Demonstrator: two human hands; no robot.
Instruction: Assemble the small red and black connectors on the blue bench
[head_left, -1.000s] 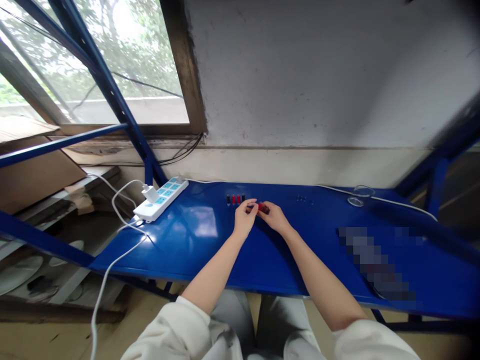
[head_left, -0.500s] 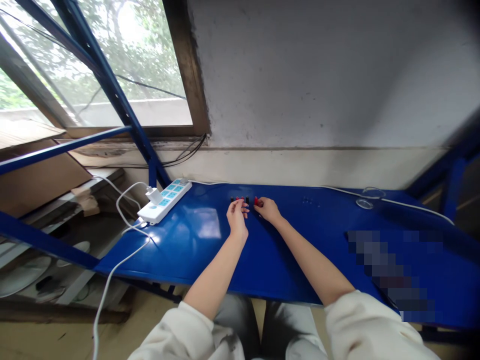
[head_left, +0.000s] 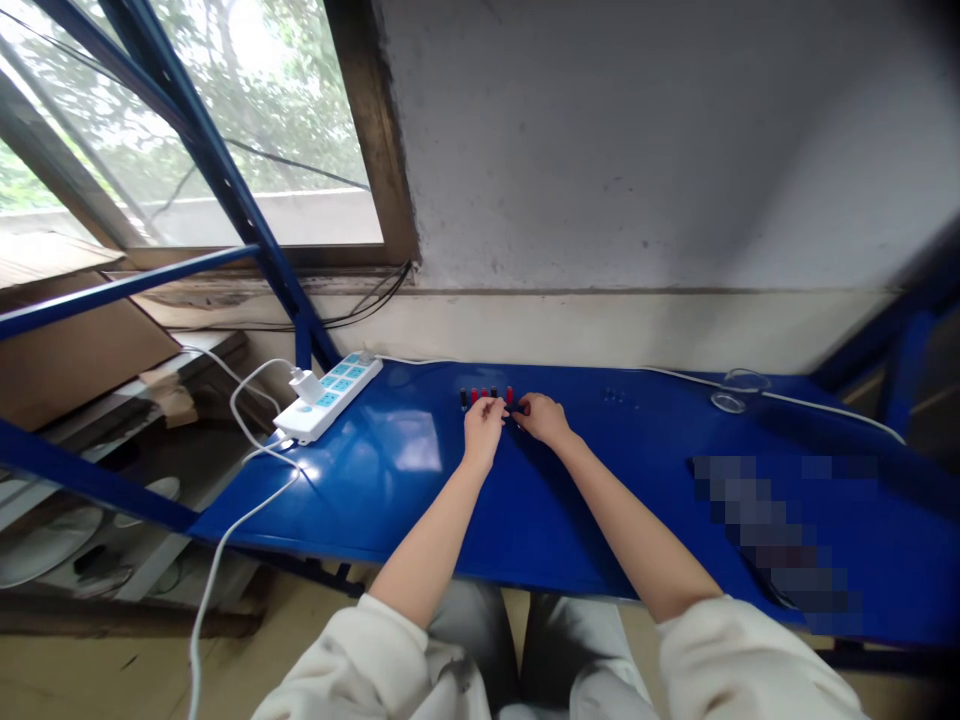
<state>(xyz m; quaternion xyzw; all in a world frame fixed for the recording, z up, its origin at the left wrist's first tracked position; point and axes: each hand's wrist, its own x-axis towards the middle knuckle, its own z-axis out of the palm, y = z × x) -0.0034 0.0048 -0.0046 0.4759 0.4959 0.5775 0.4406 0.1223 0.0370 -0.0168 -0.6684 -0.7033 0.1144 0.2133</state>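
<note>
Small upright red and black pieces stand in a row near the back of the blue table (head_left: 420, 480). They include a black piece (head_left: 463, 397) at the left end and a red piece (head_left: 509, 395) at the right end; their exact kind is too small to tell. My left hand (head_left: 484, 430) is just in front of the row, thumb and fingers pinched together. To its right, my right hand (head_left: 546, 420) has its fingers curled and tips together, close to the left fingertips. Something small and dark shows between the two hands, too tiny to name.
At the table's left end lies a white power strip (head_left: 330, 400) with a plug (head_left: 306, 387) and a white cable (head_left: 217, 560). Several tiny clear pieces (head_left: 619, 397) lie right of my hands. Farther right are a clear round container (head_left: 729, 402) and a pixelated dark object (head_left: 772, 540).
My right hand has left the red piece at the row's right end, which now stands free. Its fingertips are lower and nearer my left hand, which has shifted slightly right.
</note>
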